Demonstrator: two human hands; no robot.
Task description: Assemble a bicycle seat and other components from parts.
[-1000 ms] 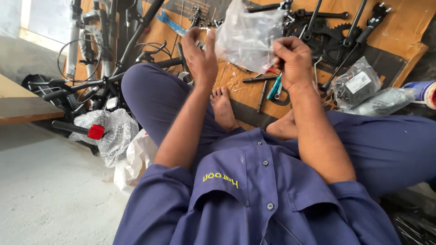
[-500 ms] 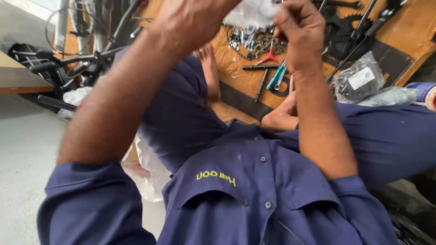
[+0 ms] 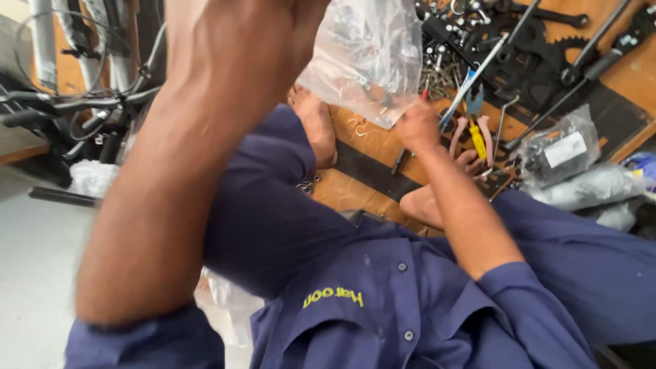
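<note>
Above the person's crossed legs hangs a clear, crumpled plastic bag of small metal parts [image 3: 365, 58], held up by both hands. The left hand [image 3: 253, 41], raised close to the camera and blurred, closes its grip on the bag's upper left edge. The right hand [image 3: 418, 124] pinches the bag's lower corner between thumb and fingers. Below the bag, bare feet [image 3: 318, 130] rest on a brown wooden board [image 3: 362, 191] crossed by a dark strip. To the right of the bag lie pink-handled pliers [image 3: 471, 133] and a yellow-handled tool [image 3: 478, 142], touching each other. Further right of the bag sits a sealed clear packet with a white label [image 3: 559, 149], near a grey wrapped bundle [image 3: 591, 188]. Above and to the right of the bag lie a black toothed chainring [image 3: 540, 51] and a heap of loose screws [image 3: 437, 72]. To the left of the bag stand black bicycle frames and handlebars [image 3: 75, 102]. The person wears dark blue work clothes [image 3: 410, 294] with yellow lettering on the chest.
</note>
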